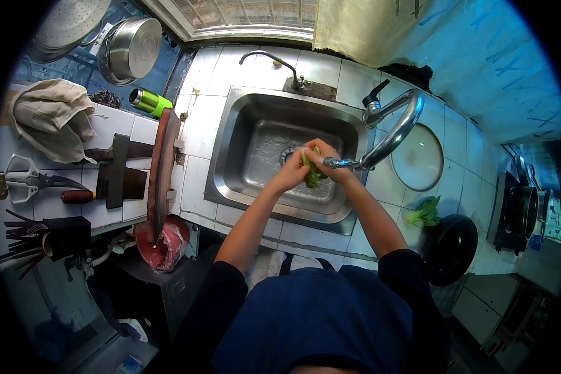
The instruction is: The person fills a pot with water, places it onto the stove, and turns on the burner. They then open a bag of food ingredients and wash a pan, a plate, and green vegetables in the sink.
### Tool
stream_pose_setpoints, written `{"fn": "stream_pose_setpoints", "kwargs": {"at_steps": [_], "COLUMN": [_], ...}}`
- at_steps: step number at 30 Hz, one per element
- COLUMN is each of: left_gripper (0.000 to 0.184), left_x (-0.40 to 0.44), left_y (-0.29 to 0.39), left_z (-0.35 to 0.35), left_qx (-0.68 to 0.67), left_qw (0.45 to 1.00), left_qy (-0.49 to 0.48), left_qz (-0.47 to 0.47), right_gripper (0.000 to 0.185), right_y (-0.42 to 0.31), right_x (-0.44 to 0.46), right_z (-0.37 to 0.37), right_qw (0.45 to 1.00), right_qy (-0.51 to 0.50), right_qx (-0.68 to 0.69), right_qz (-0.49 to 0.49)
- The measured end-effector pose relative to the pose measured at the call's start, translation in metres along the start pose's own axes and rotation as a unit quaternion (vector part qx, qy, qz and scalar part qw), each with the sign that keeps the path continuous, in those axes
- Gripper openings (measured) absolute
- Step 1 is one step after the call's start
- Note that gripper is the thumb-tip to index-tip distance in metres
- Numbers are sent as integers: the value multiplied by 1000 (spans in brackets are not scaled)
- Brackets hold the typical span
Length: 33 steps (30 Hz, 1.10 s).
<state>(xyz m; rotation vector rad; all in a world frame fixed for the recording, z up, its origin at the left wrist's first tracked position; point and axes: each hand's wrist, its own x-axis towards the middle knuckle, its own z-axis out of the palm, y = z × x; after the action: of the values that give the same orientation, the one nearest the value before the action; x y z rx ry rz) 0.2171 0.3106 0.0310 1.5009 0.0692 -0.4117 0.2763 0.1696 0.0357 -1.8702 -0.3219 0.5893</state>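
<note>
Both my hands are over the steel sink, closed around a green leafy vegetable. My left hand grips it from the left side, and my right hand wraps it from the upper right. Its leaves hang down between the hands. The spout of the curved chrome faucet ends right beside my right hand. Water wets the sink bottom, and the drain is partly hidden behind my hands.
Right of the sink are a round pale plate, another leafy green and a black basin. A smaller tap stands behind. To the left are an upright cutting board, a cleaver, scissors and a green bottle.
</note>
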Motion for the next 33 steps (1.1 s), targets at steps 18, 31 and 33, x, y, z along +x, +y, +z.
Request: {"fn": "stream_pose_setpoints", "kwargs": {"at_steps": [18,31,33], "left_gripper": [39,12,12], "left_x": [-4,21,26], "left_y": [17,13,16], "left_z": [22,26,23], "left_qx": [367,521,572], "left_qw": [917,837,807], "left_qy": [127,32,-30], "left_qz": [87,164,145], "right_gripper": [31,19,20], "right_y": [5,12,29], "right_x": [-3,-22,-23], "right_z": [2,-38,-42], "right_qw": [999,947,927], "right_qy": [-22,-151,-168], "right_qx": [-30,58,64], "right_qz": [-5,276,329]}}
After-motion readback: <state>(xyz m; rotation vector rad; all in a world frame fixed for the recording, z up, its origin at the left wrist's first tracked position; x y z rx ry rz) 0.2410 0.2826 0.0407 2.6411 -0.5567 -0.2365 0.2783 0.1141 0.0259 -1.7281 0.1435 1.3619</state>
